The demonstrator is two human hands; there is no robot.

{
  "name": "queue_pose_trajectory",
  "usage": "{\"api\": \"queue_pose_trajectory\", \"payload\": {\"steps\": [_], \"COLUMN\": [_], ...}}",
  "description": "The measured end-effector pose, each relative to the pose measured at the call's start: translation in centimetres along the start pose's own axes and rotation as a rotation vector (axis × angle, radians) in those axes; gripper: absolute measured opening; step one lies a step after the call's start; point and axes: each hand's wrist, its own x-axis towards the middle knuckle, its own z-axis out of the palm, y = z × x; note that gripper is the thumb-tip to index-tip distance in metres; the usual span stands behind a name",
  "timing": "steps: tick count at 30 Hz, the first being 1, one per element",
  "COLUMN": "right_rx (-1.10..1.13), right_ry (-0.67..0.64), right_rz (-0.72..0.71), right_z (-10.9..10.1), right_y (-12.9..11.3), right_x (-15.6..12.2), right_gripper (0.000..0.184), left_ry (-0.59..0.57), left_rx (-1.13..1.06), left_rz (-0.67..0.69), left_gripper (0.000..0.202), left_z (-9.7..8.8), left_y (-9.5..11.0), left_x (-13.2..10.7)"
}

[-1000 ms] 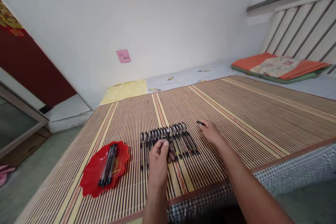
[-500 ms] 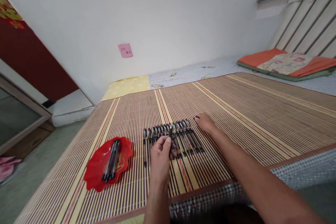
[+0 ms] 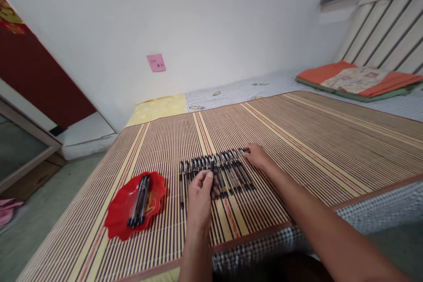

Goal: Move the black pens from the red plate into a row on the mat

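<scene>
My left hand [image 3: 202, 189] is closed around a pen [image 3: 212, 165], whose dark upper end points up and away from me. The rest of that pen is hidden by the fingers. My right hand [image 3: 256, 155] pinches a short dark piece that looks like a pen cap [image 3: 243, 151], just past the right end of a row of pens. Those black-capped clear pens [image 3: 236, 172] lie side by side on the striped bamboo mat [image 3: 280, 141], and my left hand covers part of several. To the left, a red scalloped plate [image 3: 115, 211] bears a few more pens [image 3: 140, 202].
A folded orange and green cloth [image 3: 337, 72] lies at the far right by a white radiator [image 3: 380, 31]. Pink paper [image 3: 156, 62] is stuck on the wall behind. The bed's checked edge [image 3: 257, 249] runs along the near side.
My right hand has moved slightly left, bringing the small dark piece closer to the row's right end. My left hand still holds the pen; the view has shifted a little.
</scene>
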Motion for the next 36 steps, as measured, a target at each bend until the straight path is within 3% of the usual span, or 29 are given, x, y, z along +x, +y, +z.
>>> {"api": "queue_pose_trajectory", "payload": {"steps": [6,36], "right_rx": [0.007,0.089], "right_ry": [0.013,0.040], "right_rz": [-0.027,-0.020], "right_z": [0.8,1.1], "right_y": [-0.9,-0.7], "right_x": [0.3,0.3], "right_gripper": [0.021,0.023], "left_ry": [0.004,-0.001], "left_rx": [-0.020,0.009], "left_rz": [-0.003,-0.013], "left_gripper": [0.029,0.032], "left_z": [-0.2,-0.4], "left_y": [-0.3,-1.7], "left_x": [0.3,1.0]}}
